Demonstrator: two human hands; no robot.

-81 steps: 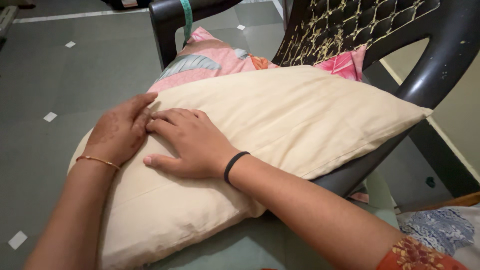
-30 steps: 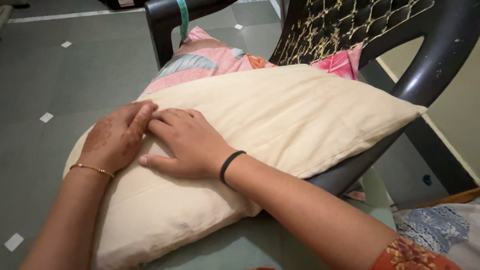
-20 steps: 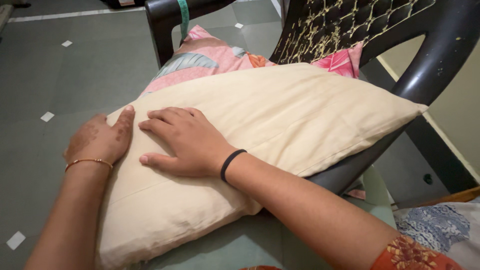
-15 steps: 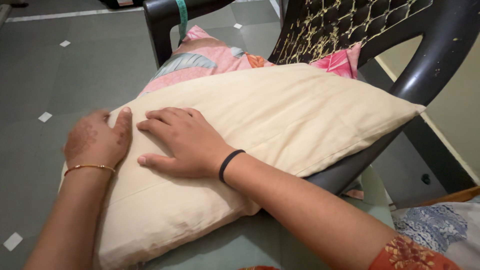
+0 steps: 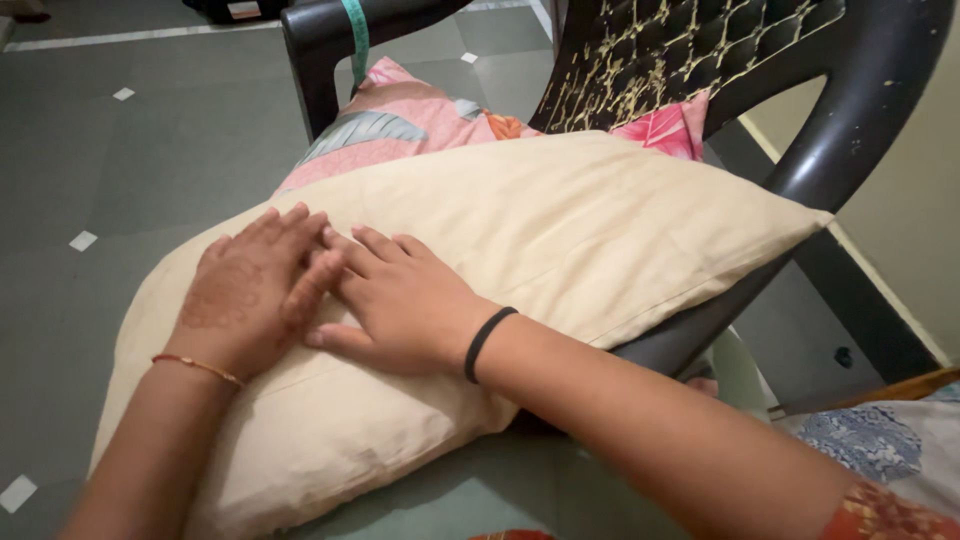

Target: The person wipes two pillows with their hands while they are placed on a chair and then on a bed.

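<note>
Resting flat with fingers loosely spread, the left hand (image 5: 255, 295) and right hand (image 5: 405, 305) press side by side on the cream fabric pillow (image 5: 560, 230) lying across the dark plastic chair (image 5: 850, 110).

Dark plastic chair (image 5: 850, 140) bearing pink floral cushion (image 5: 400, 120), cream pillow (image 5: 560, 230)

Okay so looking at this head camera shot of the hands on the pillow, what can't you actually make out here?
1. Head view: the underside of the cream pillow and the chair seat are hidden by the pillow itself.
2. The pink patterned pillow is mostly covered by the cream one.
3. The palms of the left hand and right hand face down, unseen.
4. The chair's top and legs are cut off by the frame edges.
</note>
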